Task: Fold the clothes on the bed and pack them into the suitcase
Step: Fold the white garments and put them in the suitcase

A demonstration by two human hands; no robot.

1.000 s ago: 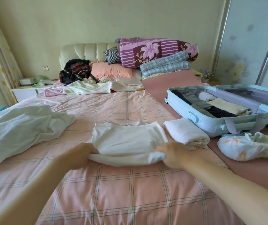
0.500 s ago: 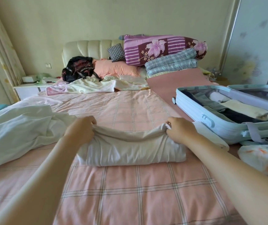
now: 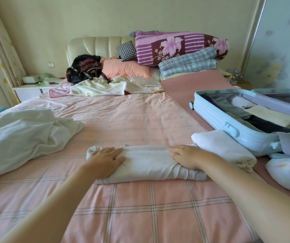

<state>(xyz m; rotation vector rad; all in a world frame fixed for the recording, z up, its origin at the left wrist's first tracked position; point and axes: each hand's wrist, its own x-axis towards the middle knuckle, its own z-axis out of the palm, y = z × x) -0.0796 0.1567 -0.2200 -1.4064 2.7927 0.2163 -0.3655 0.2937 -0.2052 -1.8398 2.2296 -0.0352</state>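
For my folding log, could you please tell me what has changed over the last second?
Both hands pinched the near edge of the white garment, carried it away over the rest, then let go. Now the left hand and right hand press flat on the folded bundle. The folded white cloth beside it, the open suitcase and the crumpled white fabric at the left stayed put.
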